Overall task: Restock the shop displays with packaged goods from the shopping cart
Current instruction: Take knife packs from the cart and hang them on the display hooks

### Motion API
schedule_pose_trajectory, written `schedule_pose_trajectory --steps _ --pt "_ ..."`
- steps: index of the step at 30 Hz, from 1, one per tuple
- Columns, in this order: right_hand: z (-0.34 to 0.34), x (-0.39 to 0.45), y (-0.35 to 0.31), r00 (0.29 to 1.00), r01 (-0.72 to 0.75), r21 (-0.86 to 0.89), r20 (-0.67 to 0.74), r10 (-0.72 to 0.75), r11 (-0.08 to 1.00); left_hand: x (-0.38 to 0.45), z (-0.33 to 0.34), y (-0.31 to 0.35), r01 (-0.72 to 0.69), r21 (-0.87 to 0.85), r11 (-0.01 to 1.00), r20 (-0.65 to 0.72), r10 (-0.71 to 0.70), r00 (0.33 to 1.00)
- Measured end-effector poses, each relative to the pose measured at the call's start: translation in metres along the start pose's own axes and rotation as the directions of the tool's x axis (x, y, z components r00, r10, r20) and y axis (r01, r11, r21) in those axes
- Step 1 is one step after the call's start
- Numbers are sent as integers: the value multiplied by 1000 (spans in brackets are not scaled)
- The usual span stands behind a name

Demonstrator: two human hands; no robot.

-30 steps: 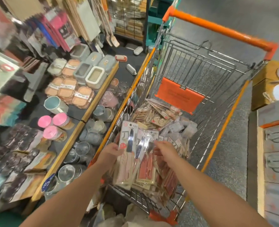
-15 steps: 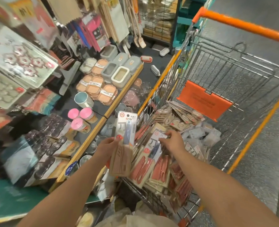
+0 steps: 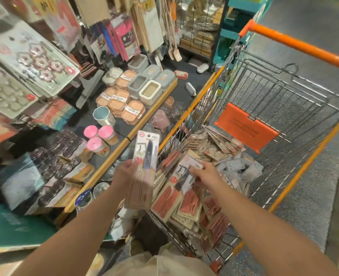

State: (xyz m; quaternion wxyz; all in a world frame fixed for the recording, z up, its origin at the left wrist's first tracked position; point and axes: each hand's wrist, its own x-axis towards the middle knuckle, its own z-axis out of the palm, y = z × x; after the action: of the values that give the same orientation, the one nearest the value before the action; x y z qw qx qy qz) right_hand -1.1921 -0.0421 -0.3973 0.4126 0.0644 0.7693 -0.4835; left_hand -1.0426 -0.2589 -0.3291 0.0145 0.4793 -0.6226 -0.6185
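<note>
A carded knife pack (image 3: 144,156) is pinched upright in the left hand (image 3: 124,176), thumb on its face, just outside the shopping cart (image 3: 284,108) rim and above the counter (image 3: 124,144). A second knife pack (image 3: 186,176), lying on the heap inside the cart, is gripped at its top by the right hand (image 3: 206,173). Pink-lidded jars (image 3: 99,140) are seen on the counter.

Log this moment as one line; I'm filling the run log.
left hand: holds carded blue-bladed knife pack over cart edge | right hand: fingers on another knife pack in orange-handled wire cart | stage: picking stock
</note>
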Motion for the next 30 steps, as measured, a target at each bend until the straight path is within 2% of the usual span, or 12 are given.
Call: schedule_pose_trajectory --steps 4,8,11,17,19,20,22,24,26,30 --pt "-1 -20 -10 997 71 21 0 -71 997 -6 -8 1 -51 26 998 42 50 998" --pt "-19 -43 -46 980 191 57 -75 -187 980 -9 -8 6 -11 -38 999 94 14 995" --pt "-19 -53 -67 958 285 24 -30 -284 958 -18 1 6 20 -81 997 162 -7 987" --pt "28 -48 -74 977 214 31 -9 -214 976 -43 22 4 109 -158 981 298 -58 953" --pt "43 -44 -69 986 166 75 -35 -164 983 -47 24 2 181 -216 959 407 -80 910" --pt "49 -43 -67 988 152 98 -52 -147 984 -48 24 1 163 -191 968 444 -63 894" --pt "59 -39 -63 989 142 128 -60 -135 982 -46 20 -6 37 -68 997 428 -4 904" --pt "61 -33 -59 993 116 137 -21 -114 984 -42 14 -15 -31 -3 1000 414 30 910" --pt "54 -26 -54 997 83 146 -4 -83 986 -37 6 -20 -15 17 1000 341 8 940" --pt "21 -7 -32 993 1 104 -117 11 995 -31 -15 -27 57 9 998 234 -58 971"
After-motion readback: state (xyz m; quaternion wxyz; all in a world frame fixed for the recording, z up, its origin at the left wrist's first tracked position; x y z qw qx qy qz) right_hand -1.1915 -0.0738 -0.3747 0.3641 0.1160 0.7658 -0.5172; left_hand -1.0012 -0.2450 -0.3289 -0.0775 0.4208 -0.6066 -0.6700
